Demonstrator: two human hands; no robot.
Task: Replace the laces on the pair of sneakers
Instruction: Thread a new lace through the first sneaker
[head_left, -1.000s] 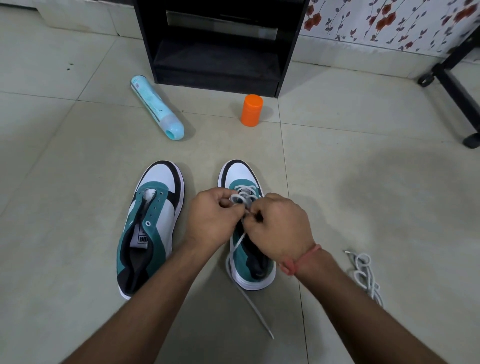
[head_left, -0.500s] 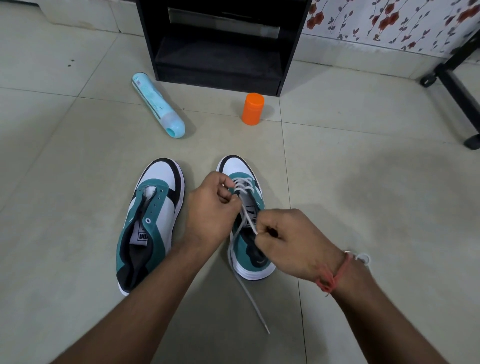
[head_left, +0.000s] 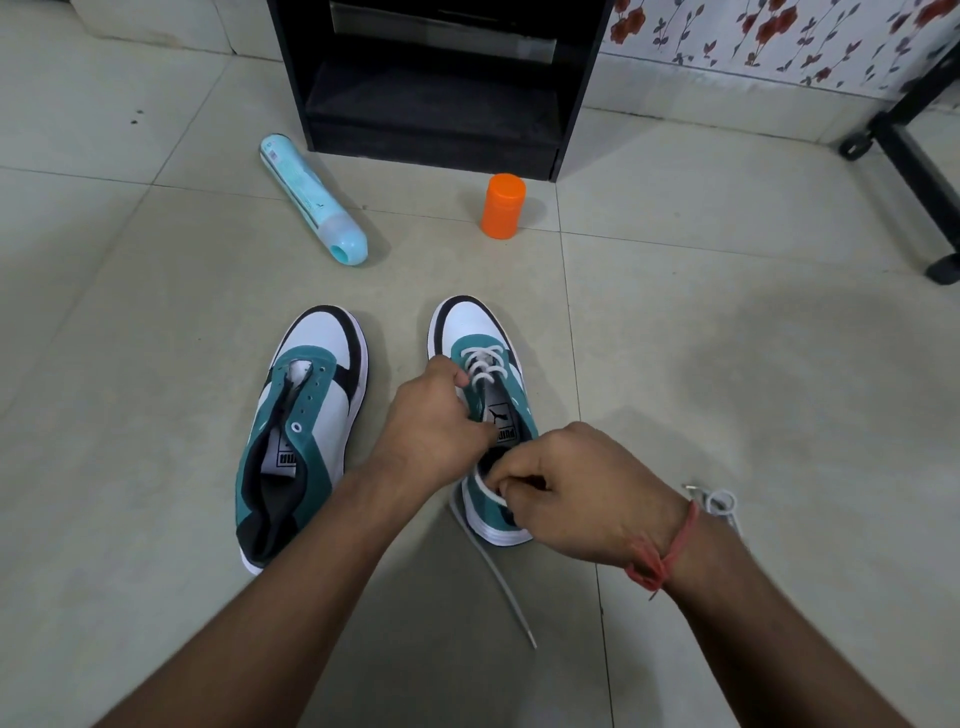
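Gripping the teal-and-white laced sneaker (head_left: 485, 364) at frame centre, the left hand (head_left: 434, 421) steadies it; the right hand (head_left: 566, 488) pinches its white flat lace (head_left: 491, 491).

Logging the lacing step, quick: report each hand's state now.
Left hand: grips the right sneaker at its laced eyelets.
Right hand: pinches the white lace.

1. Floor tiles (head_left: 727, 322): smooth, faintly glossy ceramic.
2. Sneakers (head_left: 311, 415): matt suede-like teal panels, smooth white leather-like toes.
3. Lace (head_left: 485, 364): woven cloth.
4. Orange container (head_left: 502, 206): smooth plastic.
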